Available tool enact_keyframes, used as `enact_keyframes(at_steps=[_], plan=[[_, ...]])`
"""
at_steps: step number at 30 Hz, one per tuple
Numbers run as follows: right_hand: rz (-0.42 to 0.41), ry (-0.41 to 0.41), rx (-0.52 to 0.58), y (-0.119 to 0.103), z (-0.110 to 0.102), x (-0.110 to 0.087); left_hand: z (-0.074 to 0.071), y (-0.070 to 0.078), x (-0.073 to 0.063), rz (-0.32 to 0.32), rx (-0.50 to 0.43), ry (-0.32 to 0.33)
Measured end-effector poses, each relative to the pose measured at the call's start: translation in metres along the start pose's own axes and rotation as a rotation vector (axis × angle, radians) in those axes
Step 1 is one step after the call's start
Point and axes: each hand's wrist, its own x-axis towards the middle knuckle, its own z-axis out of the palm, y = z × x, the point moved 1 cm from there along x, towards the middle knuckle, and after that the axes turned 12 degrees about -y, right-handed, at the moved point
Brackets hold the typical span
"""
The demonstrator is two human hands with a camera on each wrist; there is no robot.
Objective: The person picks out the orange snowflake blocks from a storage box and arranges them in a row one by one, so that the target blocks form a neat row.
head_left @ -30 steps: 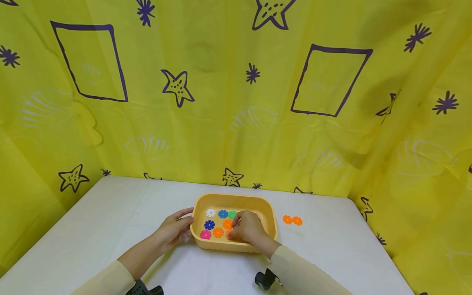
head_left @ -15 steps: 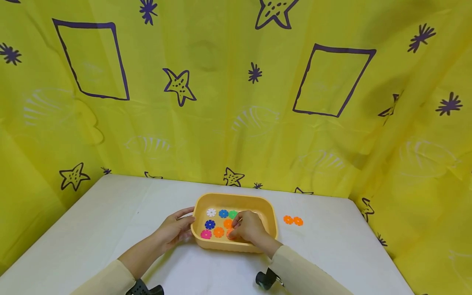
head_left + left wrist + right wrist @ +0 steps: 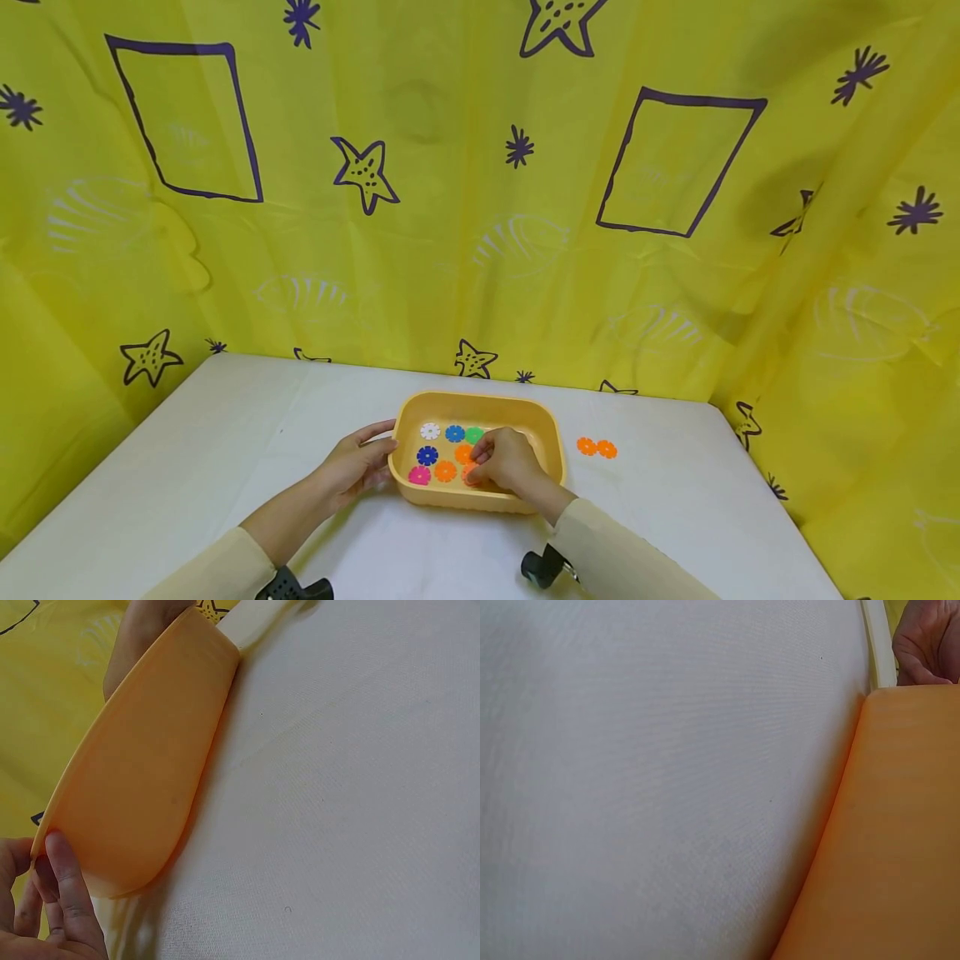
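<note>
My left hand (image 3: pixel 352 467) grips the left end of a yellow-orange plastic tub (image 3: pixel 450 498). The left wrist view shows my left fingers (image 3: pixel 71 889) on the outside of the tub's wall, at the rim. Inside the tub, my right hand (image 3: pixel 510 462) reaches down with curled fingers and seems to pinch an orange snowflake disc (image 3: pixel 468 474), partly hidden by the thumb. Around it lie flat notched discs: white (image 3: pixel 430 431), blue (image 3: pixel 454 433), green (image 3: pixel 474 435), dark blue (image 3: pixel 427 455), pink (image 3: pixel 419 475) and orange (image 3: pixel 446 472). The right wrist view hides my right fingertips behind the tub wall.
Two joined orange discs (image 3: pixel 597 447) lie on the white tabletop (image 3: pixel 660 500), right of the tub. A yellow patterned curtain (image 3: pixel 450 250) encloses the table at the back and sides. A small dark device (image 3: pixel 542 568) sits at my right wrist.
Both hands and the tub stay nearly where they were. The head view shifts very slightly; the right thumb and the orange disc under it move a little to the right.
</note>
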Motion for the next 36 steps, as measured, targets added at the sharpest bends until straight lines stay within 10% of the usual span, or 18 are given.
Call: enact_keyframes(at_steps=[36], plan=[[-0.022,-0.110,0.056,0.0009,-0.0096,-0.0012,-0.0007,0.0009,-0.0004,0.001,-0.006,-0.005]])
